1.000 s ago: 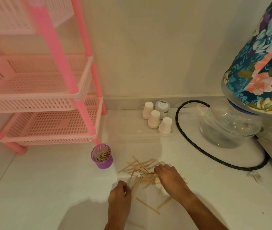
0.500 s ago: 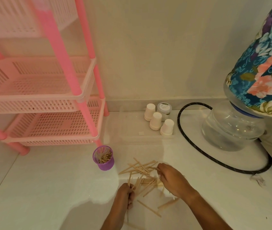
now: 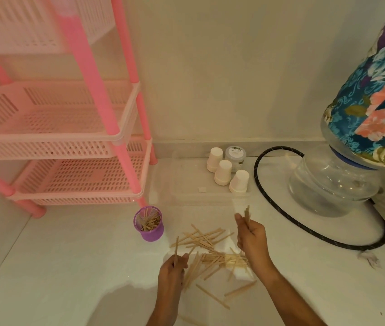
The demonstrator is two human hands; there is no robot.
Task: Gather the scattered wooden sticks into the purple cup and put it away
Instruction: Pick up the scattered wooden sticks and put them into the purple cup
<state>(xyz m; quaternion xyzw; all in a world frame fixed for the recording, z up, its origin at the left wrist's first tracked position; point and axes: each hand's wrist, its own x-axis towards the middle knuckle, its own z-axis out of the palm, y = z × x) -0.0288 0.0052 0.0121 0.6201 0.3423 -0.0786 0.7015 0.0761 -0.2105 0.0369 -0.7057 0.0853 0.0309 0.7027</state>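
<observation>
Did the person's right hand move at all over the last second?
Yes. The right hand has lifted off the scattered sticks and moved away from the person, toward the white paper cups, now pinching a few sticks upright.

Purple cup point(image 3: 148, 228), paler mesh sheen on its inner wall. Wooden sticks point(image 3: 212, 256) pale tan, both in the cup and on the surface. Rack posts point(image 3: 88, 74) bright pink. Baskets point(image 3: 45, 147) lighter pink, with rows of slot perforations. Three small cups point(image 3: 223, 175) white. Jar lid point(image 3: 235, 152) grey. Hose point(image 3: 280, 148) black, faintly flecked. Bottle point(image 3: 327, 184) clear, with a blue collar point(image 3: 342, 158). Cloth cover point(image 3: 374, 109) teal, printed with coral, purple and cream flowers and olive leaves. Surface point(image 3: 69, 255) white; wall point(image 3: 233, 67) cream.
</observation>
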